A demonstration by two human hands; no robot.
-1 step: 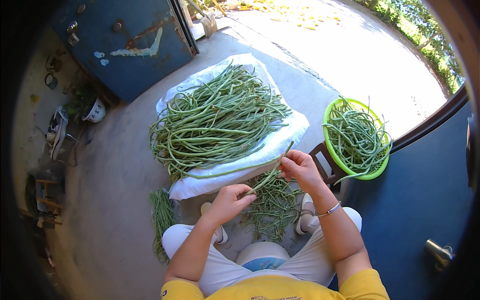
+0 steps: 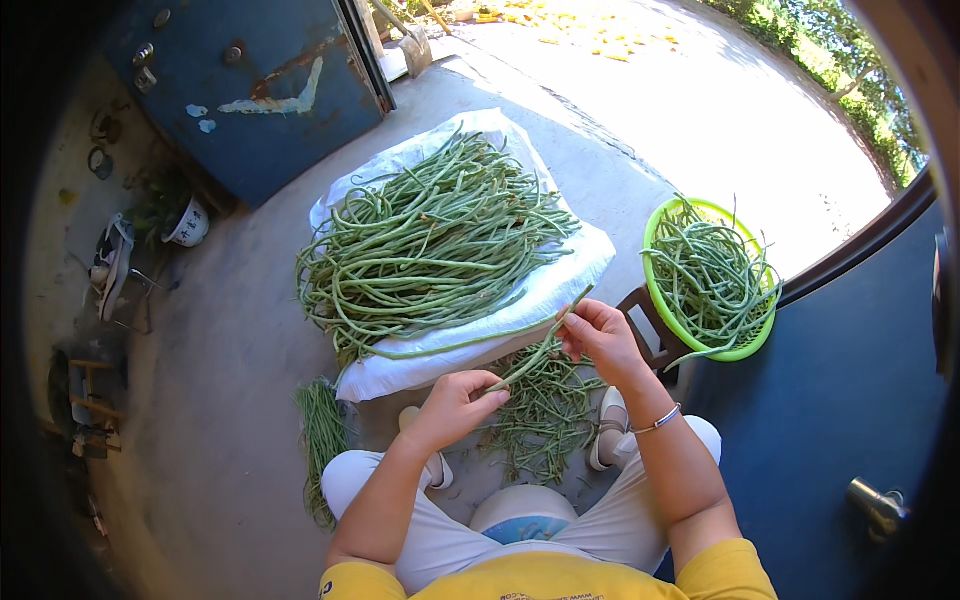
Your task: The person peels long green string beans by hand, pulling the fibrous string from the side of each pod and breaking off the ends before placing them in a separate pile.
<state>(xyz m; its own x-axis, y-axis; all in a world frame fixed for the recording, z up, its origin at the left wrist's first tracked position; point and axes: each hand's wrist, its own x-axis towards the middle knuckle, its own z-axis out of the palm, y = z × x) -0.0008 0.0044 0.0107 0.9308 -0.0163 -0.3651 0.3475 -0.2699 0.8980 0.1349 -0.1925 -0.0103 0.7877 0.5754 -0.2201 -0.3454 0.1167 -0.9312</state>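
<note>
Pinched in my left hand (image 2: 458,408) is the lower end of a long green bean (image 2: 532,362). My right hand (image 2: 600,335) grips the same bean farther up, its tip poking out past the fingers. Beyond them, a big heap of long beans (image 2: 430,240) lies across a white woven sack (image 2: 585,262). Below my hands, short bean pieces (image 2: 545,425) are piled on the floor between my feet. A bundle of thinner green strands (image 2: 322,435) lies on the floor to the left. To the right stands a lime-green basket (image 2: 651,262) holding more long beans (image 2: 712,275).
The basket rests by a dark brown stool (image 2: 652,338). A blue door (image 2: 820,400) with a metal handle (image 2: 880,507) is close on my right; another blue door (image 2: 250,90) stands far left. A potted plant (image 2: 187,222) and a shovel (image 2: 416,50) are farther off. Under me is a low round seat (image 2: 510,505).
</note>
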